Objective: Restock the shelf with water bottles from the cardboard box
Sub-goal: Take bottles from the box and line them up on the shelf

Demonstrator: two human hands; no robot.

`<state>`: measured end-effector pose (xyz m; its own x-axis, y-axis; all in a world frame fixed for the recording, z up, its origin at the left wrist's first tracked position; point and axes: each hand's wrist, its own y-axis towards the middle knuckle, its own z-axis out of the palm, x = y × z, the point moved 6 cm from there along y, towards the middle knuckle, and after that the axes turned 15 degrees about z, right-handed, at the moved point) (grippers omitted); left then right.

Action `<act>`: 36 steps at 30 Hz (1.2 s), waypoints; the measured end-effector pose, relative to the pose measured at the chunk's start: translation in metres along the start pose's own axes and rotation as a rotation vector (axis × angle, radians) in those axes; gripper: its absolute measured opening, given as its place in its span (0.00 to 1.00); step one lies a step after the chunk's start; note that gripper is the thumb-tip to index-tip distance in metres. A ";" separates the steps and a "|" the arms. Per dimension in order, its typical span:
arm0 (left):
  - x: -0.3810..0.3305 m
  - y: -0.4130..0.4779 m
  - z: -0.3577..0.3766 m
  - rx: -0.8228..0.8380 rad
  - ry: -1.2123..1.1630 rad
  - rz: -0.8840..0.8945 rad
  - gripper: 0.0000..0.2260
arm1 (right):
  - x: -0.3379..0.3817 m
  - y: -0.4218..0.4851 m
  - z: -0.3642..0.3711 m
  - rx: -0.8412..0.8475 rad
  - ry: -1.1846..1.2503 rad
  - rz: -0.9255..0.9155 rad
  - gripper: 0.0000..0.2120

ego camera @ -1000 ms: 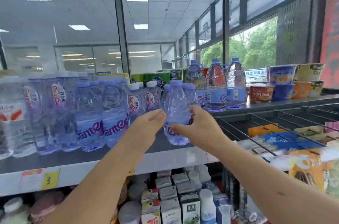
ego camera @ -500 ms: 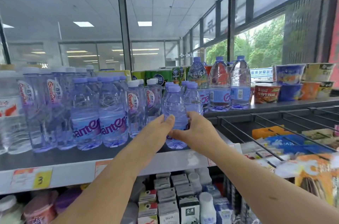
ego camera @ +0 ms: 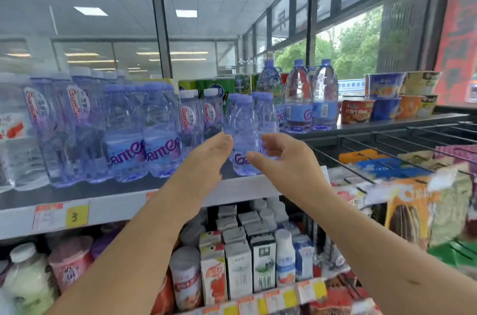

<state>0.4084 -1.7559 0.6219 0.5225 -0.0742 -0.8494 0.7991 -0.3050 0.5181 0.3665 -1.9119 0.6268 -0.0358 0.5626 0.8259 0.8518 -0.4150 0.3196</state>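
Observation:
A small clear water bottle [ego camera: 242,131] with a lilac cap stands upright near the front edge of the grey shelf [ego camera: 124,201], at the right end of a row of matching water bottles [ego camera: 126,139]. My left hand [ego camera: 206,157] is flat beside the bottle's left side, fingertips at or just off its wall. To the bottle's right, my right hand [ego camera: 289,162] has its fingers spread and curled, with the thumb in front of the label. Neither hand grips the bottle. The cardboard box is out of view.
Three large blue-capped water bottles [ego camera: 298,98] and stacked noodle cups [ego camera: 384,98] stand further right on the shelf. Below is a shelf of milk cartons and drinks [ego camera: 237,263]. A black wire rack [ego camera: 387,139] over snack packs juts out on the right.
The bottle held in both hands went down onto the shelf among the others. My fingers have opened and drawn back off it.

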 end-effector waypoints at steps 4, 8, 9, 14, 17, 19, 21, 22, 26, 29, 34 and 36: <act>0.016 -0.051 -0.007 0.066 -0.024 -0.017 0.20 | -0.017 -0.062 0.020 0.003 -0.007 0.032 0.19; 0.066 -0.107 -0.005 0.132 -0.051 -0.110 0.16 | -0.056 -0.125 0.053 0.031 -0.062 0.100 0.18; 0.084 -0.124 -0.003 0.144 -0.065 -0.155 0.15 | -0.071 -0.139 0.062 0.042 -0.087 0.139 0.17; 0.181 -0.203 0.006 0.170 -0.094 -0.384 0.13 | -0.162 -0.204 0.107 0.124 -0.111 0.370 0.16; 0.240 -0.257 0.013 0.296 -0.021 -0.480 0.22 | -0.223 -0.239 0.135 0.177 -0.173 0.448 0.15; 0.280 -0.295 0.015 0.312 -0.021 -0.570 0.24 | -0.266 -0.262 0.157 0.223 -0.219 0.489 0.14; 0.319 -0.329 0.019 0.299 0.005 -0.637 0.21 | -0.316 -0.286 0.180 0.267 -0.247 0.554 0.13; 0.339 -0.346 0.020 0.287 0.022 -0.666 0.20 | -0.342 -0.298 0.193 0.301 -0.256 0.587 0.13; 0.421 -0.416 0.027 0.283 0.086 -0.721 0.15 | -0.448 -0.349 0.253 0.454 -0.322 0.670 0.14; 0.483 -0.472 0.034 0.267 0.098 -0.833 0.18 | -0.529 -0.389 0.307 0.614 -0.414 0.681 0.15; 0.580 -0.551 0.037 0.216 0.132 -0.929 0.18 | -0.645 -0.452 0.391 0.806 -0.494 0.670 0.18; 0.617 -0.579 0.034 0.191 0.136 -0.955 0.18 | -0.686 -0.473 0.425 0.842 -0.477 0.666 0.18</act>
<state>0.2585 -1.6570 -0.2055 -0.2790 0.3902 -0.8775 0.8478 -0.3291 -0.4159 0.2105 -1.7973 -0.2882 0.5942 0.6980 0.3996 0.7116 -0.2248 -0.6656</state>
